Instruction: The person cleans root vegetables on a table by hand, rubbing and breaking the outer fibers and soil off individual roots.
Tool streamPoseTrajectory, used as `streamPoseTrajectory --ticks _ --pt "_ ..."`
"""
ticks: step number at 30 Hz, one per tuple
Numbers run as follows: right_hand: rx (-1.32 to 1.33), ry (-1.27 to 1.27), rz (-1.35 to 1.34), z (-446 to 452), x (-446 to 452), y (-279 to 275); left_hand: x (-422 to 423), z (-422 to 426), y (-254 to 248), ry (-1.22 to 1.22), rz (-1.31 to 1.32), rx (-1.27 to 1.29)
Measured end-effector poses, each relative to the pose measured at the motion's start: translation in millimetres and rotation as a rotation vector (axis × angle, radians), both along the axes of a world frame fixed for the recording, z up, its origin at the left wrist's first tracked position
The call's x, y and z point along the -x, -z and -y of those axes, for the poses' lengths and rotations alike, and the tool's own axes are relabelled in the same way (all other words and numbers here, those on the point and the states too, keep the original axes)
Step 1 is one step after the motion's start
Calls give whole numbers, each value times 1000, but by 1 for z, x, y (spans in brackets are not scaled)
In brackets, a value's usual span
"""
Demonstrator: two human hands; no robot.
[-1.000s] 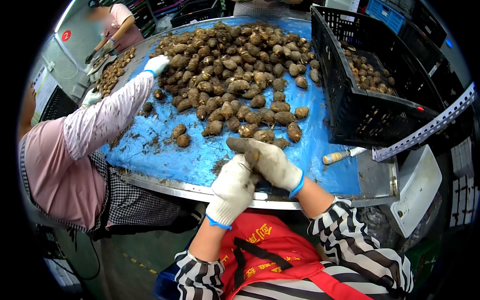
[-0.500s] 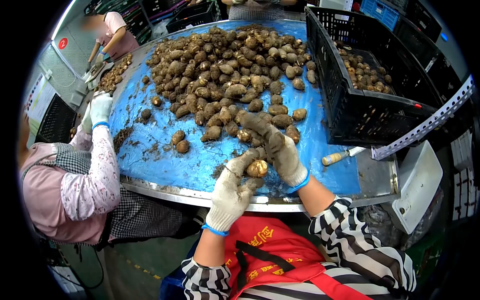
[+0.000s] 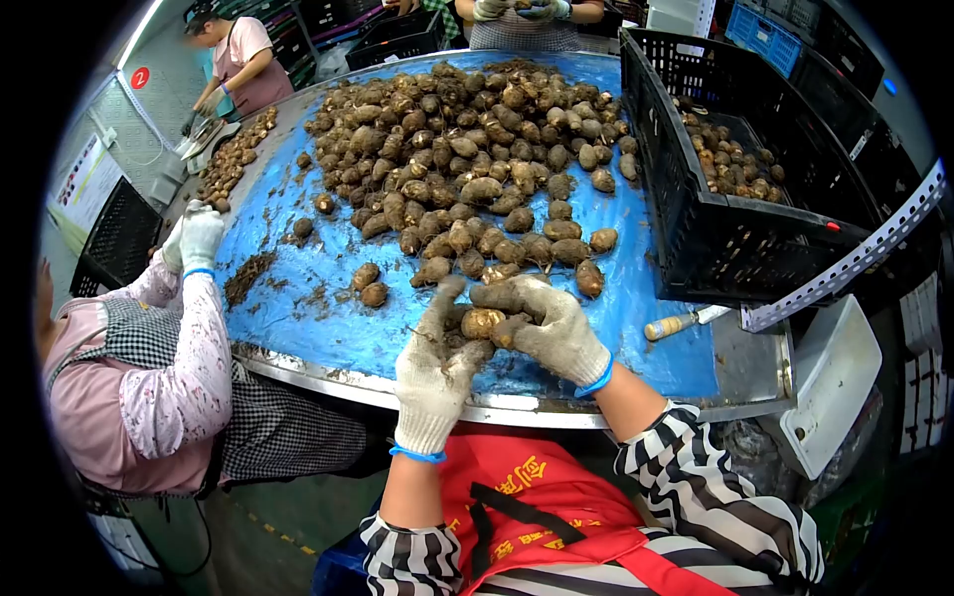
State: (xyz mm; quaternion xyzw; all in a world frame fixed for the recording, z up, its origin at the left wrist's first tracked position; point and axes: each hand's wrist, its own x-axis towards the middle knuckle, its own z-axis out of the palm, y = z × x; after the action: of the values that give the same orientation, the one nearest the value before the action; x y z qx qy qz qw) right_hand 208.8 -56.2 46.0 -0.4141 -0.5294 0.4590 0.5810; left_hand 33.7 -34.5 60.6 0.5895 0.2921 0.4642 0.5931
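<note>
Both my hands wear white knitted gloves, soiled dark at the fingers. Between them, above the near edge of the table, is a small brown taro (image 3: 482, 324) with a pale cut face. My left hand (image 3: 437, 368) is closed round it from the left, thumb below. From the right, my right hand (image 3: 556, 333) closes on it with its fingers over the top and thumb at its side. Beyond my fingertips lies a big heap of unpeeled, soil-covered taros (image 3: 447, 149) on the blue sheet (image 3: 328, 338).
A black crate (image 3: 735, 238) with taros in it stands at the right. Near it lies a knife (image 3: 686, 321) with a wooden handle. A white bin (image 3: 830, 387) is beyond the table's right corner. A co-worker (image 3: 149, 368) sits close on my left; others stand at the far side.
My right hand has come down from above, and its fingers now close on the taro beside my left hand. The taro has shifted slightly left and up in view.
</note>
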Motion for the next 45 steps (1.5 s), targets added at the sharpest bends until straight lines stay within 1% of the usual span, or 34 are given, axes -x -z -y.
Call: streamPoseTrajectory --ticks 3,4,7,9,10,13,16,19,21,22,24,25,27,28,31,32,35,36,38,41,44,45 --pt "-259 119 325 -7 -7 10 3 -2 4 -56 24 1" --pt "-221 125 295 -6 -5 10 5 -4 8 -83 -59 4" --pt "-71 152 196 -2 -1 6 0 -5 17 -96 1 77" --pt "82 175 110 0 2 0 -3 -5 14 -46 -23 28" --pt "93 181 132 -2 2 1 -4 -4 12 -21 -34 2" --pt "127 199 182 -4 0 6 0 -8 8 90 11 226" --pt "148 216 241 -3 3 5 4 -9 12 108 14 210" --pt "118 277 357 -3 5 2 8 -8 16 123 23 335" --pt "63 320 420 -5 4 4 6 -7 22 134 127 364" --pt "102 286 298 -5 2 6 5 -7 24 137 180 379" --pt "173 207 54 -6 -3 4 0 -6 18 102 136 302" --pt "169 158 101 -5 -5 -1 -1 -6 15 83 113 264" --pt "163 62 193 0 -7 -19 6 -11 11 111 -44 197" --pt "-63 95 315 1 -3 -22 8 -12 11 127 -123 166" --pt "-161 87 384 -3 -10 -4 8 -9 9 97 30 211" --pt "-175 143 376 -4 -8 -1 7 -10 15 111 81 227" --pt "-78 213 428 -2 -4 -1 -4 -4 24 73 -17 118" --pt "-69 239 445 -2 -3 1 -3 -6 28 39 -132 62" --pt "-46 290 476 -4 -2 6 -2 -6 25 27 -225 -7" --pt "-49 288 456 -6 -1 8 1 -4 9 47 -325 -62" --pt "-1 304 507 -11 -8 14 1 -2 1 75 -396 -106" --pt "5 237 482 -9 -10 8 0 -2 0 77 -415 -127"
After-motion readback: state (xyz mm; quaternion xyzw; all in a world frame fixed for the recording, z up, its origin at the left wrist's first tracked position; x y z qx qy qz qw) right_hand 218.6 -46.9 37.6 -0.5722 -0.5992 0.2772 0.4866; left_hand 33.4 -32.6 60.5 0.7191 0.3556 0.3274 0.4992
